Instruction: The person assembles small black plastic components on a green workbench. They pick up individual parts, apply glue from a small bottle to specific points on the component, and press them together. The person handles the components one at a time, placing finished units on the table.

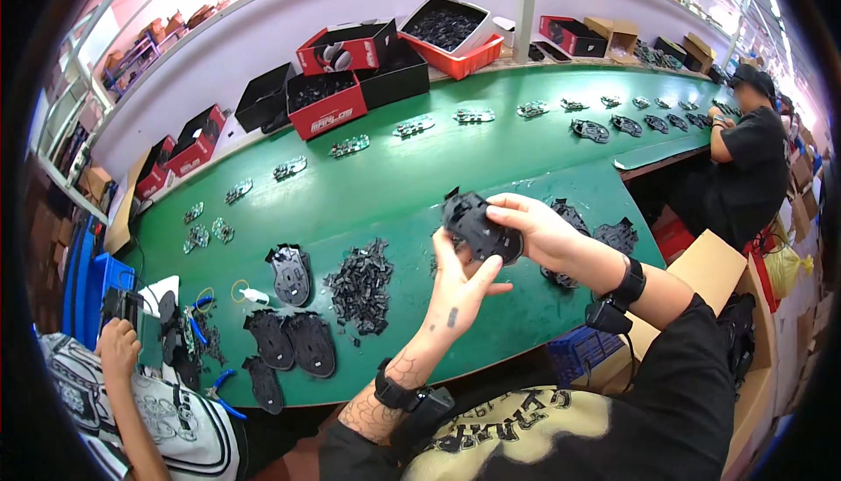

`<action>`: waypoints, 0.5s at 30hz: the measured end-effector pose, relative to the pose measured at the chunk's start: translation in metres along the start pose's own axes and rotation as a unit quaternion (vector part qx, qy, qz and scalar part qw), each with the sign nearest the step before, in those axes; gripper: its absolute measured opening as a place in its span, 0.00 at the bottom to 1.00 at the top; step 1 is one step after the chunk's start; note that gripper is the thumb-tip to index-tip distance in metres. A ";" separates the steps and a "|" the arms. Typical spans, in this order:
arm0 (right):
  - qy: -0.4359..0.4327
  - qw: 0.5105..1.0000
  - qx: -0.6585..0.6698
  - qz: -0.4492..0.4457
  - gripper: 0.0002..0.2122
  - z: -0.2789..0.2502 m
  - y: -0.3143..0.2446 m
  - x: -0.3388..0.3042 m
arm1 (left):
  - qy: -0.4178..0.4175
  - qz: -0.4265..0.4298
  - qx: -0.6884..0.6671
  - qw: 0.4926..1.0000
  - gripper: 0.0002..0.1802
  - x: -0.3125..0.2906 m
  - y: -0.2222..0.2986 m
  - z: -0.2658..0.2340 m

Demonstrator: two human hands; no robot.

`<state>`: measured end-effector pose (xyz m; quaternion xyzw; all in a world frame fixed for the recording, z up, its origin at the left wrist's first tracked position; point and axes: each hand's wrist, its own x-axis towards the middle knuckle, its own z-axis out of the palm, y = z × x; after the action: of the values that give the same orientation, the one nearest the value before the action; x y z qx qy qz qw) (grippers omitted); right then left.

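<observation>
Our hands (458, 288) grip a black shell (474, 223) above the desk (368, 187), long axis far-left to near-right; lettering marks the desk's far-edge red box (326, 119).

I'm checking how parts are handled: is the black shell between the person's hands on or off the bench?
Off: the left hand and right hand hold the black shell above the green bench.

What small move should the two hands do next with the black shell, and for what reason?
Perhaps the left hand should release and pick one piece from the pile of small black parts, leaving the black shell in the right hand: both hands now hold the shell, and the pile lies on the left hand's side.
</observation>
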<state>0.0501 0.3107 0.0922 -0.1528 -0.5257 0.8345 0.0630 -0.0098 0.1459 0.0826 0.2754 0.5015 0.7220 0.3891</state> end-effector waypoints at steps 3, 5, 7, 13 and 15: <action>-0.027 0.999 0.026 0.012 0.14 -0.008 -0.009 -0.001 | -0.008 -0.005 0.014 1.000 0.37 0.001 0.000 0.001; -0.047 0.998 0.048 0.012 0.14 -0.012 -0.014 0.004 | -0.003 0.005 0.062 0.998 0.37 0.000 0.000 -0.009; -0.031 0.999 0.033 -0.004 0.14 -0.026 -0.025 0.014 | 0.059 0.119 0.190 0.973 0.32 -0.008 0.012 -0.011; 0.111 0.957 -0.235 -0.131 0.15 -0.147 -0.078 0.084 | -0.017 0.380 0.208 0.901 0.15 -0.067 0.129 0.006; 0.148 0.918 -0.354 -0.098 0.15 -0.198 -0.090 0.114 | -0.129 0.406 0.132 0.895 0.16 -0.086 0.159 0.027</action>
<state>0.0013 0.5504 0.0718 -0.2349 -0.7838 0.5513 0.1631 0.0132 0.0569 0.2401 0.5946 0.3822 0.7025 0.0828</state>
